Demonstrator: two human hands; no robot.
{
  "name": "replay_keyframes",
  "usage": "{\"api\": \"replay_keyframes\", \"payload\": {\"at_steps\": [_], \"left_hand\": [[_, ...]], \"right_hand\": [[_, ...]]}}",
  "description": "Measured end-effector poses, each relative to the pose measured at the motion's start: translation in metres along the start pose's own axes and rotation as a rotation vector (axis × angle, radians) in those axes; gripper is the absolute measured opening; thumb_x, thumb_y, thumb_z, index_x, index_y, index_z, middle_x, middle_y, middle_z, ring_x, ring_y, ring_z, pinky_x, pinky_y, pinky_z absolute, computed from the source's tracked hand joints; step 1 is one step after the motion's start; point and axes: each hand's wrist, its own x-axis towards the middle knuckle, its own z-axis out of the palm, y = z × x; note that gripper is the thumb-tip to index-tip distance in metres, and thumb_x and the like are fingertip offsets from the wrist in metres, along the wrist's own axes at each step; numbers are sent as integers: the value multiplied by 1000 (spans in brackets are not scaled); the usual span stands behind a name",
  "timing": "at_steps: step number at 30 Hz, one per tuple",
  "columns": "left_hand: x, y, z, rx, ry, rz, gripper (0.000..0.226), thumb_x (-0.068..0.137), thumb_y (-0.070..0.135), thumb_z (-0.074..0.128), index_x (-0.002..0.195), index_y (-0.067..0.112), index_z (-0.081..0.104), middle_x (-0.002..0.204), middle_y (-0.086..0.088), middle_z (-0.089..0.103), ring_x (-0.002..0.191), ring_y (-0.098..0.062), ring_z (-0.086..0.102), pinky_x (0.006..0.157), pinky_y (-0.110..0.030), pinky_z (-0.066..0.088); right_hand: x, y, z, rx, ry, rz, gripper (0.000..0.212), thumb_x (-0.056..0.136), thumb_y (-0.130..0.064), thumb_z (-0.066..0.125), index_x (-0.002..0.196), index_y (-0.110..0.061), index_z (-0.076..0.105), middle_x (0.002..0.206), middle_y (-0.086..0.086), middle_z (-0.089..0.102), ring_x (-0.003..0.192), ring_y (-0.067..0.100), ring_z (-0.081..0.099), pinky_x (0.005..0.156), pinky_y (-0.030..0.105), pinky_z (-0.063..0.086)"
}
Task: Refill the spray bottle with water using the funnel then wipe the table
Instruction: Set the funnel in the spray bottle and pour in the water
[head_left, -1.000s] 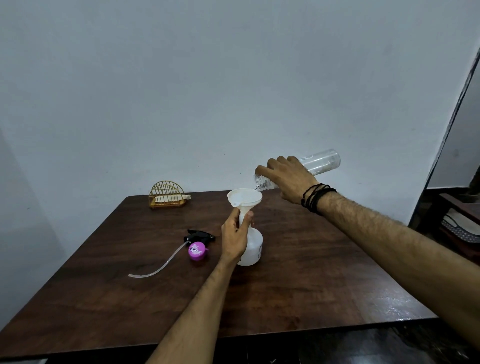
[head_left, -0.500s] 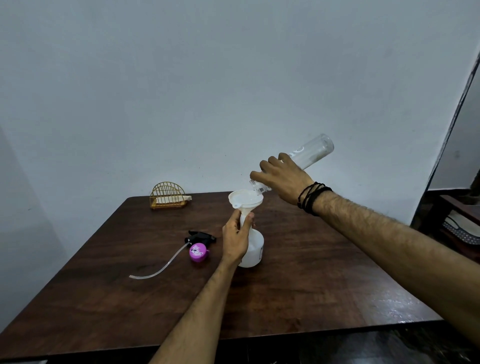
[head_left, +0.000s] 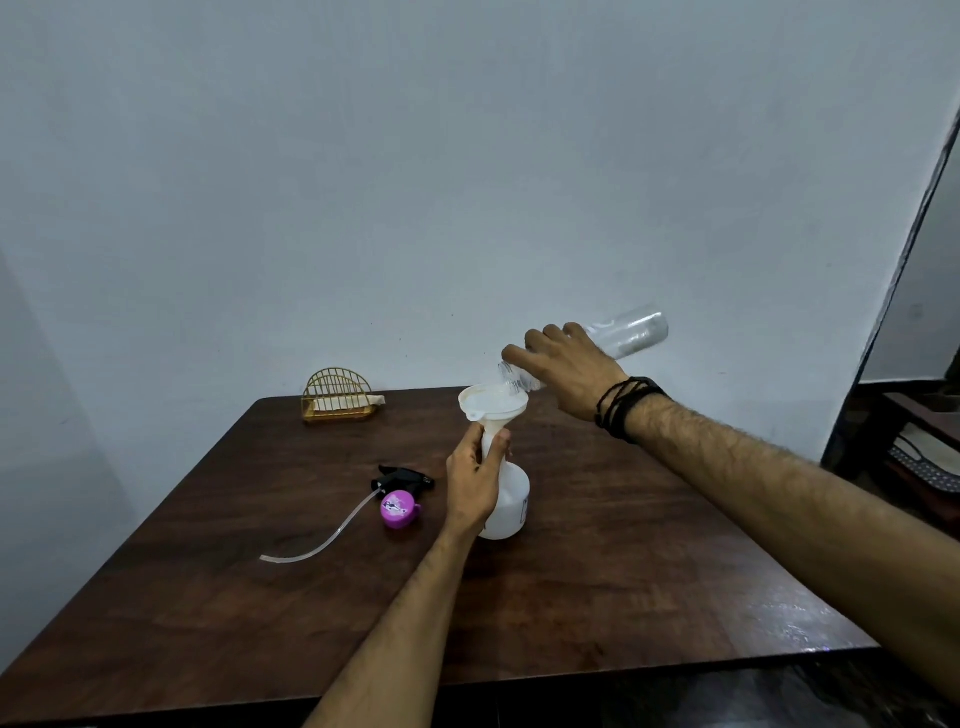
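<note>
Since 1 s ago the water bottle (head_left: 618, 340) has gone from near level to base-up, mouth dipped into the funnel (head_left: 492, 402); left hand hasn't shifted

Right hand (head_left: 563, 366) grip is wrapped round the water bottle near its neck. Left hand (head_left: 475, 480) grip pinches the funnel stem where it enters the spray bottle (head_left: 506, 512), which stands upright mid worktop (head_left: 623, 571). Spray head (head_left: 402, 493) w/ pink collar & clear tube lies just left of it, off the bottle. Wire rack (head_left: 337, 395) sits at the far edge

To pour well, prob. best to hold the tilt steady, keep the mouth over the funnel centre, go slow so it doesn't back up, & keep the stem pinched upright

Can't make out the water stream or fill level: both bottles too pale/blurred. Left fingers hide the neck joint. No cloth in view apart from whatever pale thing is in the rack
</note>
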Motion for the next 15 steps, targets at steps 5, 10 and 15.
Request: {"api": "replay_keyframes", "payload": {"at_steps": [5, 10, 15], "left_hand": [[0, -2, 0, 6, -4, 3, 20, 98, 33, 61, 96, 14, 66, 81, -2, 70, 80, -18, 67, 75, -38, 54], [-1, -1, 0, 4, -1, 20, 15, 98, 30, 60, 103, 17, 66, 83, 0, 71, 81, -16, 69, 75, -32, 55], [-1, -1, 0, 12, 3, 5, 18, 98, 34, 60, 100, 17, 66, 82, -1, 70, 81, -16, 67, 74, -31, 54]], "right_hand": [[-12, 3, 16, 410, -92, 210, 67, 70, 0, 61, 128, -26, 39, 102, 3, 55, 89, 26, 55, 71, 39, 49], [-25, 6, 32, 885, -25, 567, 67, 66, -20, 82, 121, -20, 45, 102, 1, 64, 89, 24, 64, 69, 28, 51], [-48, 0, 50, 1099, 97, 853, 83, 54, -42, 94, 121, -18, 51, 108, -5, 63, 97, 13, 61, 78, 21, 46]]}}
